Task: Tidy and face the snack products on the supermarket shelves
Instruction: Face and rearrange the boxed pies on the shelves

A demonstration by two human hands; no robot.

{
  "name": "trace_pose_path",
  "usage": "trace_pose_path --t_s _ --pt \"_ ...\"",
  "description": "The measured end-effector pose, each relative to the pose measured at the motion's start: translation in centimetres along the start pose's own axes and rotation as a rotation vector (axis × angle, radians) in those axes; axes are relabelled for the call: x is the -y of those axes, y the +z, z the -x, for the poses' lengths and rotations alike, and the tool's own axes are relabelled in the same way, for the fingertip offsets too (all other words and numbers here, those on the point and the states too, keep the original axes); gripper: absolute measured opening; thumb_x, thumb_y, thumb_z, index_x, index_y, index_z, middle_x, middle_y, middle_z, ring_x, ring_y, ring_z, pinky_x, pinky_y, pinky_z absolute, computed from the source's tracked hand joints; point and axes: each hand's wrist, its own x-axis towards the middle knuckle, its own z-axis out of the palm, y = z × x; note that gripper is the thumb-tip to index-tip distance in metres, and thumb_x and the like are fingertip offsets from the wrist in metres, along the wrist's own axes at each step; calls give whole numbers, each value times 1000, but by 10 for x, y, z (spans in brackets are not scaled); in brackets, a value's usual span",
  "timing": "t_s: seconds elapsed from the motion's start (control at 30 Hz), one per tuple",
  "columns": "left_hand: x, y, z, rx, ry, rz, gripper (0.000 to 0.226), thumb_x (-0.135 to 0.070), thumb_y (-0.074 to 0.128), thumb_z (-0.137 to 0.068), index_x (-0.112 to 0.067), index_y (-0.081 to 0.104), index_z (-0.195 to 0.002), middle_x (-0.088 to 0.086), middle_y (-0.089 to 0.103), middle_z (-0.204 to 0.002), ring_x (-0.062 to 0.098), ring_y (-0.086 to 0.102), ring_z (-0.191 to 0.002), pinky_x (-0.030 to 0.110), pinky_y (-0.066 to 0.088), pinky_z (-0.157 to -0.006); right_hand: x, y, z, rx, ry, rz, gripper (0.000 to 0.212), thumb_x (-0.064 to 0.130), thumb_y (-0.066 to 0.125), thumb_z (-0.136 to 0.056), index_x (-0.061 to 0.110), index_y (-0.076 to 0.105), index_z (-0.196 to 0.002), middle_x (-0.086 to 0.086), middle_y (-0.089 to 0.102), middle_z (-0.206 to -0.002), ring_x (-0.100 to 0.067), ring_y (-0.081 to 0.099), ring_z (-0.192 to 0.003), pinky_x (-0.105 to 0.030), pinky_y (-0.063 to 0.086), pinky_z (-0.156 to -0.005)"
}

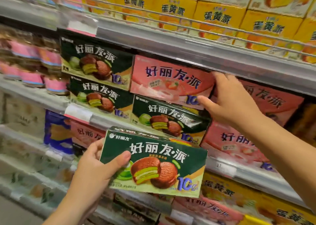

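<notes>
My left hand grips a dark green pie box by its left end, thumb across the front, holding it in front of the shelves, face toward me. My right hand holds the right end of a pink strawberry pie box on the middle shelf, fingers over its top right corner and thumb at its lower edge. That pink box lies on top of another green pie box. Two more green boxes are stacked to the left of them.
More pink boxes stand behind and right of my right hand. Yellow egg-yolk pie boxes fill the top shelf behind a wire rail. Pink-labelled jars sit at the left. The grey shelf edge hangs just above the pink box.
</notes>
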Motion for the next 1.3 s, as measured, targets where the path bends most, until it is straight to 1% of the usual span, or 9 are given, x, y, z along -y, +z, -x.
trace_pose_path --t_s 0.2,0.3,0.37,0.5,0.6,0.7,0.8,1.0,1.3 --pt "-9 -18 -22 89 -27 -59 73 -41 88 -46 -26 59 -112 -9 76 -86 10 73 -73 15 53 -52 19 8 -22 80 84 74 69 59 57 -85 10 42 -131 -17 57 -112 -36 53 -106 -42 47 -85" --pt "-13 -16 -26 109 -52 -58 69 -37 86 -47 -25 60 -110 -13 75 -86 6 72 -73 13 52 -51 22 9 -40 183 117 115 70 65 52 -85 11 45 -128 -11 63 -97 -29 58 -89 -37 50 -74" --pt "-15 -14 -28 118 -56 -62 68 -38 85 -47 -25 61 -109 -18 74 -85 2 71 -73 12 51 -50 20 11 -49 221 138 166 60 67 51 -85 12 50 -110 -7 61 -86 -25 54 -77 -34 46 -66" --pt "-18 -14 -32 139 -72 -42 70 -33 84 -48 -21 60 -112 -18 74 -86 1 70 -71 10 49 -49 17 11 -57 194 185 172 49 64 52 -88 16 44 -80 -5 58 -68 -22 52 -61 -31 37 -54" --pt "-17 -12 -34 156 -87 -23 69 -26 84 -52 -18 58 -115 -20 73 -85 -1 69 -71 9 48 -47 16 9 -52 104 124 197 43 60 56 -87 18 45 -87 -1 60 -72 -26 53 -64 -33 39 -58" --pt "-14 -6 -35 180 -101 5 72 -25 84 -52 -15 58 -118 -17 74 -86 1 70 -72 10 49 -48 14 8 -39 -9 45 239 47 55 57 -88 14 54 -109 -10 67 -83 -34 62 -76 -34 41 -59" --pt "-10 0 -37 201 -104 15 72 -26 84 -52 -16 58 -119 -15 74 -87 2 70 -73 10 50 -49 6 4 -25 -54 43 236 52 50 58 -90 11 53 -123 -16 66 -89 -38 61 -81 -38 46 -64" --pt "-4 18 -38 248 -110 22 70 -31 83 -49 -19 60 -114 -16 74 -85 1 70 -69 8 48 -49 -34 -22 12 -54 99 292 45 38 66 -86 9 56 -119 -21 68 -98 -42 60 -91 -46 45 -80" --pt "7 53 -24 377 -153 69 77 -39 90 -44 -22 61 -113 -7 76 -92 10 73 -75 14 53 -53 -92 -56 56 21 210 371 39 19 72 -83 4 55 -114 -23 66 -101 -42 58 -93 -45 46 -76"
